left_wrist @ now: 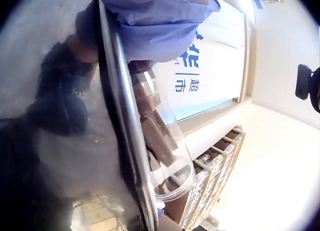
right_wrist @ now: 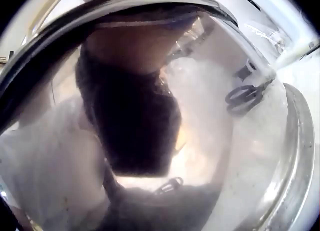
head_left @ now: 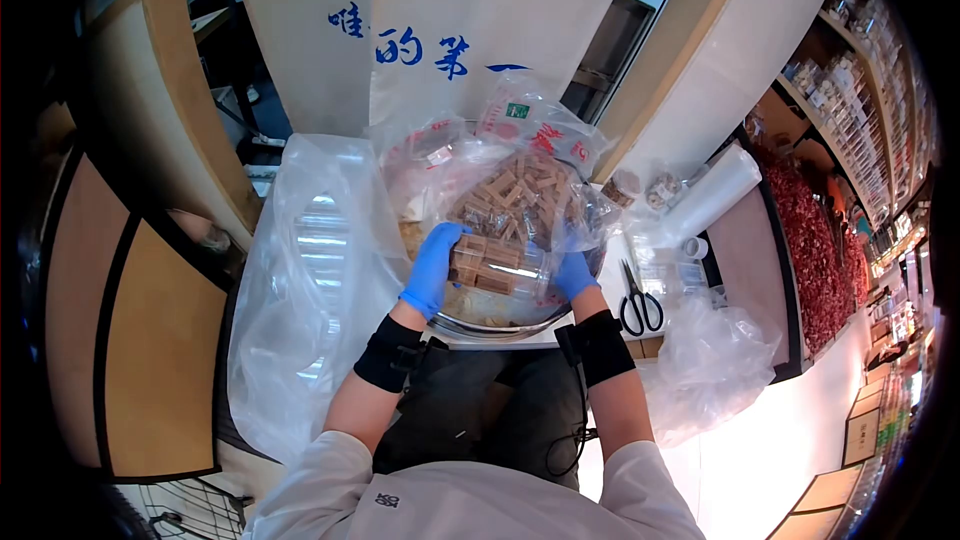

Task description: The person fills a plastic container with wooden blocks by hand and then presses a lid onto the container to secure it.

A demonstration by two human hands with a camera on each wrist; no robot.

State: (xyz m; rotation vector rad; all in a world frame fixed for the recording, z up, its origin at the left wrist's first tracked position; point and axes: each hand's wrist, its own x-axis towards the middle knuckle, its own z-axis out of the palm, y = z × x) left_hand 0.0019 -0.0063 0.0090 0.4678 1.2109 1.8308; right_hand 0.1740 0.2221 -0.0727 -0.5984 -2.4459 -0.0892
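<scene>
A clear plastic jar lies on its side over a large metal basin, with brown rectangular pieces inside it. My blue-gloved left hand grips the jar's left end. In the left wrist view the jar's round mouth faces away from that hand. Close to the mouth, my blue-gloved right hand reaches in over the basin's right side, its fingers hidden. More brown pieces are heaped in a clear bag in the basin. The basin's shiny wall fills the right wrist view.
Black-handled scissors lie right of the basin, near a crumpled clear bag. Behind them are a plastic roll and small filled containers. Large plastic sheeting covers the left side. A white panel stands behind.
</scene>
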